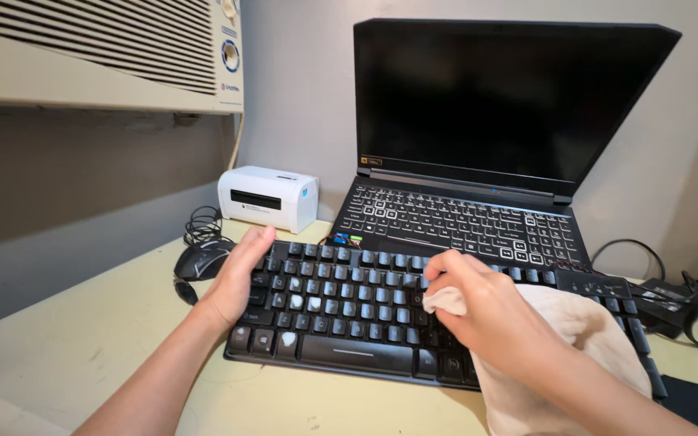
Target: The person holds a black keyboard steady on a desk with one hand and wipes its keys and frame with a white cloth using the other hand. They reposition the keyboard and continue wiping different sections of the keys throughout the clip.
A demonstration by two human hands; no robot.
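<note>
On the pale yellow desk [82,339], directly below my viewpoint, I see a black external keyboard [349,311] lying flat, its long side running left to right and angled slightly, just in front of an open black laptop [486,145]. Several keys on the left portion of the keyboard carry whitish smears. The left hand [236,278] grips the keyboard's left end: the fingers are curled together over the top left corner, with the palm against the side edge. The right hand [478,303] sits over the middle-right key rows, fingers bunched together and pinching a fold of a cream-coloured cloth [567,355] down onto the keys. The rest of the cloth drapes over the right part of the keyboard and hangs toward the front edge of the desk. The laptop screen is dark; its own keys are backlit. To the left of the keyboard, near the left hand, rests a black mouse [202,260] with a coiled cable behind it. Further back stands a small white box-shaped printer [268,198] against the wall. An air-conditioning unit [98,52] is mounted above left. Black cables and a power adapter [672,311] lie at the right.
</note>
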